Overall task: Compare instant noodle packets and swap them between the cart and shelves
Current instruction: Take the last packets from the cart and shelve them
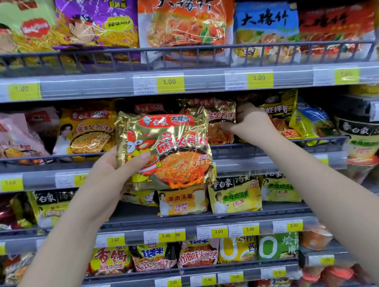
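Head view: left hand [117, 170] grips gold noodle packet [169, 151] by its lower-left edge, thumb on the front, held upright before the middle shelf [273, 148]. Right hand [251, 124] at that shelf, fingers [243, 112] curled round the top corner of a similar shelf packet [216, 119].

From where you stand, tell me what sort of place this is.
Likely a supermarket noodle aisle: tiered shelves with wire rails, yellow price tags along the edges, rows of noodle packets. The left hand holds a gold packet; the right hand grips a shelved packet.
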Motion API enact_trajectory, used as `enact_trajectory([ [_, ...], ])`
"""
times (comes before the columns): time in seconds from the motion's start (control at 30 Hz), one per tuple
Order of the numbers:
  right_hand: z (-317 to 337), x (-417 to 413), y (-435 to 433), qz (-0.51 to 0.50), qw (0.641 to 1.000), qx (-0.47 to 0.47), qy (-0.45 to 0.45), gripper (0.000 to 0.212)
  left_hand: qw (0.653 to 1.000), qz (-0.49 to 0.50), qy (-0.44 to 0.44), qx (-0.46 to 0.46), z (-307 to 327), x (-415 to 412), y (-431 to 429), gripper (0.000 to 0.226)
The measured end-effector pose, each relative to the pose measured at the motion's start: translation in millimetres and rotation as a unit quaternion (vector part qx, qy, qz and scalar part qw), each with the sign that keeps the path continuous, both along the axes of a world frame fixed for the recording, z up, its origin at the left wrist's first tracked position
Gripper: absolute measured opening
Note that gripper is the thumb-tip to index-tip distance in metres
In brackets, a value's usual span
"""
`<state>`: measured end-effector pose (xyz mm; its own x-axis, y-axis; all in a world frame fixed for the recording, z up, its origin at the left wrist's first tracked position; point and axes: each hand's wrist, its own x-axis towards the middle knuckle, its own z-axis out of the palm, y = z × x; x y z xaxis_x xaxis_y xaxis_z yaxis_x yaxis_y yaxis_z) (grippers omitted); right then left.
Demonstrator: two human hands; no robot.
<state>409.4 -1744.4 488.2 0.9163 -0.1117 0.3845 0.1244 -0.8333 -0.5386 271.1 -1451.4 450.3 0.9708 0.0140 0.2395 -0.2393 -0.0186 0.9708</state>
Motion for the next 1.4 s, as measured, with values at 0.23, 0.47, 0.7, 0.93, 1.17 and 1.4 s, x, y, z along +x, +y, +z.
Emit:
enact_trajectory([
  [0.23,1.1,-49.4,-10.2,0.066,0.997,0.038,-0.017,0.056,0.999,-0.029,0.017,0.013,20.8,39.9,-33.0,0.035],
  [0.47,7.0,-72.5,-15.1,0.149,0.976,0.146,0.062,0.063,0.999,-0.030,0.017,0.005,31.3,73.2,-62.5,0.051],
  [0.7,8.0,-44.9,-21.6,0.110,0.967,0.229,0.020,0.076,0.987,0.066,-0.053,0.140,42.1,98.7,-85.5,0.093],
  [0.93,2.1,-22.8,-20.9,0.082,0.981,0.175,-0.006,0.073,0.963,0.128,-0.060,0.228,35.4,121.5,-89.6,0.088],
  [1.17,-3.5,-20.1,-29.3,0.068,0.995,0.069,0.029,0.081,0.937,0.135,-0.066,0.316,26.3,125.9,-87.2,0.081],
  [1.4,-5.4,-21.2,-34.4,0.064,0.997,0.031,0.030,0.075,0.930,0.116,-0.056,0.343,28.1,119.6,-86.1,0.052],
])
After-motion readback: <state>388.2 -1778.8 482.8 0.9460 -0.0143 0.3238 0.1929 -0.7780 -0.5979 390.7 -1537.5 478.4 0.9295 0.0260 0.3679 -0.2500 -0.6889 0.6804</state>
